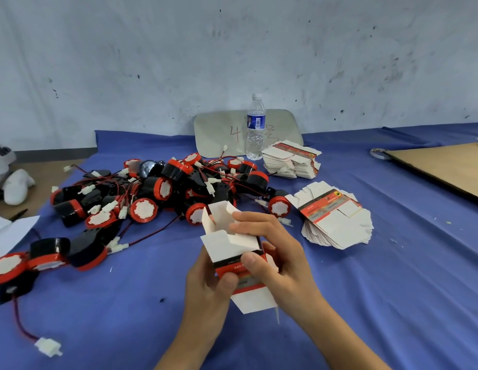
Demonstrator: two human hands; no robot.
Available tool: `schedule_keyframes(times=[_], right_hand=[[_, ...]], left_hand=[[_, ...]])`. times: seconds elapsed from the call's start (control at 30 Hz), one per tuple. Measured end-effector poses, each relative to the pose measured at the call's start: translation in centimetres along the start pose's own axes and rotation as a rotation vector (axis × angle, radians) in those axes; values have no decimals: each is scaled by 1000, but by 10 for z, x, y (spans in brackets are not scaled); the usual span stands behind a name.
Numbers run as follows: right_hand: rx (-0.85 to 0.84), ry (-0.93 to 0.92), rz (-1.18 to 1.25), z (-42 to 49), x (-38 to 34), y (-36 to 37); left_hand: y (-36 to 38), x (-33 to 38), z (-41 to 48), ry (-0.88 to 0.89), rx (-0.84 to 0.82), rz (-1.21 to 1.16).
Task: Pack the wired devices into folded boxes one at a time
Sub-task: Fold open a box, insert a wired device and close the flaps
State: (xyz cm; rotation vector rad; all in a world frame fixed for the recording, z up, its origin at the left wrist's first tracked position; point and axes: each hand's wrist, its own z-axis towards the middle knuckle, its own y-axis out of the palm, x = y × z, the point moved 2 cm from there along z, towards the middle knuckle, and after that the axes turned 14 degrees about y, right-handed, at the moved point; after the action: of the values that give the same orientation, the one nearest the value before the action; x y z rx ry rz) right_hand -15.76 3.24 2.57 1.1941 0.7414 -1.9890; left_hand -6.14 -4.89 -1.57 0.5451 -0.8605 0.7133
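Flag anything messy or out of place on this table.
The nearer stack of flat boxes is slumped and fanned out sideways, unlike the tidier stack behind it. The wired devices lie in a tangled heap, wires crossing. Nothing looks damaged.

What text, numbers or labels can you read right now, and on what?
"4": red handwriting on the grey board behind the water bottle.
Red scribble beside it: illegible.
Bottle label: barcode, print too small.
Half-folded box: print blurred.
Flat box stacks: print blurred.
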Motion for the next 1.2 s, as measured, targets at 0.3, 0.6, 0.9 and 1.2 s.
schedule_keyframes(times=[0.3,0.6,0.9,1.2], right_hand=[[92,-32,-147,0,2,-2],[92,44,50,-1,1,2],[-68,146,-38,0,1,-1],[66,138,-30,-2,3,2]], left_hand=[[-1,-4,1,7,-30,56],[-3,-6,1,141,-109,122],[-3,-3,2,288,-142,195],[-2,1,3,380,-173,340]])
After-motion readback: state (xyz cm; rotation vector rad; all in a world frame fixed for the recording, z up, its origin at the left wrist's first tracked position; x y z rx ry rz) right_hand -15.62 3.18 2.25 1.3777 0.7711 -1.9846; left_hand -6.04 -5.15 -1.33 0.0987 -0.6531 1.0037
